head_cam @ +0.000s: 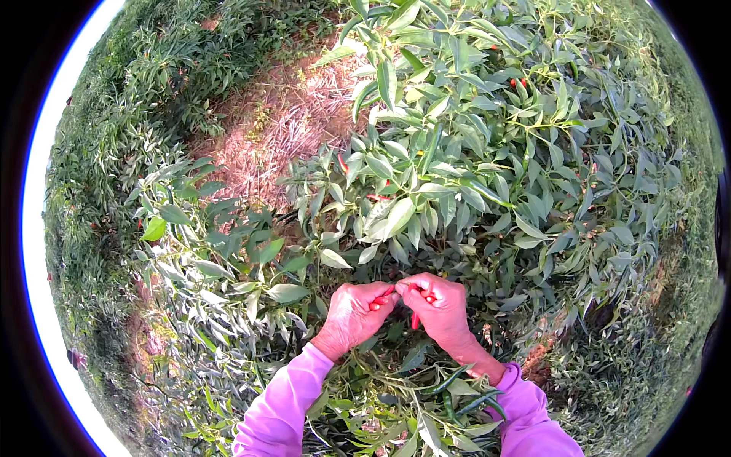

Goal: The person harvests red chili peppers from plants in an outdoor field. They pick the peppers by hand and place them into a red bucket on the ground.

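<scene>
Both hands meet at the middle, low among chilli pepper plants. My left hand is closed around red chillies, their ends showing between thumb and fingers. Red chillies also stick out of my right hand, one pointing downward. The fingertips of the two hands touch or nearly touch at a thin green stem; which hand grips it is hard to tell. Below the wrists, a leafy branch carries several dark green chillies. Lilac sleeves cover both forearms.
Red chillies hang in the foliage ahead, with more red ones farther back at right. A strip of reddish soil with dry straw runs between the rows. Dense plants line the left side. Leafy stems crowd around both forearms.
</scene>
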Demonstrator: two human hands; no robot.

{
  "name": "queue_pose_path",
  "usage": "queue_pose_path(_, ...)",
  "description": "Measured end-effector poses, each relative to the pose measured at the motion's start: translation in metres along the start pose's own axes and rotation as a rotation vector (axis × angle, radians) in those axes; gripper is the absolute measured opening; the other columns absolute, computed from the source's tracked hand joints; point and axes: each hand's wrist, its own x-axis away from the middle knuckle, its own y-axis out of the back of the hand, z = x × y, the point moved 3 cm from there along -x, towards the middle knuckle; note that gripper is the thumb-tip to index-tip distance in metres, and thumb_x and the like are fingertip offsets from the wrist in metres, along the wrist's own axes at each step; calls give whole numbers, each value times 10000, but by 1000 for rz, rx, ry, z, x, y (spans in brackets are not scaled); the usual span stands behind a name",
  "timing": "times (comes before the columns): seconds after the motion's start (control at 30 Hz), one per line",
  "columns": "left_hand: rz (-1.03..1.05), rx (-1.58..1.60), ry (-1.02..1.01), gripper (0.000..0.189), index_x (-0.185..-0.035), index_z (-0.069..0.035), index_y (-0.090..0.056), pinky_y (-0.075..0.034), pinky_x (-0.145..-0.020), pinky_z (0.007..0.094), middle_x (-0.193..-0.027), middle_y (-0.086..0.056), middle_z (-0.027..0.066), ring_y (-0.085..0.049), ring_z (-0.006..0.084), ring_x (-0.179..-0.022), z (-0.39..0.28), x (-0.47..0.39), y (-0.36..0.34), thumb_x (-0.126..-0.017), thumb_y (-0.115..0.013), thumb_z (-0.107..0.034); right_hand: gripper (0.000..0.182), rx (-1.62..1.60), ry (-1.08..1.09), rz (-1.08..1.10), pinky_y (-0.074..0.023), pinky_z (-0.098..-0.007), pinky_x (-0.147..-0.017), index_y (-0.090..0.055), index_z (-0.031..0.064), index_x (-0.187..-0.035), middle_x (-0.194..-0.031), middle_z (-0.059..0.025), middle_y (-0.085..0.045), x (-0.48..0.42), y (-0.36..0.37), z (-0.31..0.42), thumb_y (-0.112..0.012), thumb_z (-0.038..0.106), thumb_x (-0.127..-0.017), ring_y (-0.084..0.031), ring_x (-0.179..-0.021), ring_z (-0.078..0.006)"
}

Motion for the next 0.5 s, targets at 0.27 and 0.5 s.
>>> queue_pose_path(0.27, -105, -315, 2, 65, -696, -98, -549, -454, -510, 425, -604, -572, 118, -573, 344, -597, -8, -7, 10, -698, -599, -139, 159, 661, 508, -24, -447, -321, -454, -546, 74, -736, -654, -60, -583, -21, -10, 21, -677, 57, -647, -584, -544, -233)
queue_pose_path(0.5, -232, 71, 138, 113, -738, -58, -596, -430, -492, 324, -548, -544, 92, -548, 170, -496, 3, -4, 0, -781, -599, -163, 165, 607, 573, -79, -431, -302, -435, -554, 82, -745, -621, -43, -557, -19, -10, 24, -675, 37, -643, -568, -511, -216)
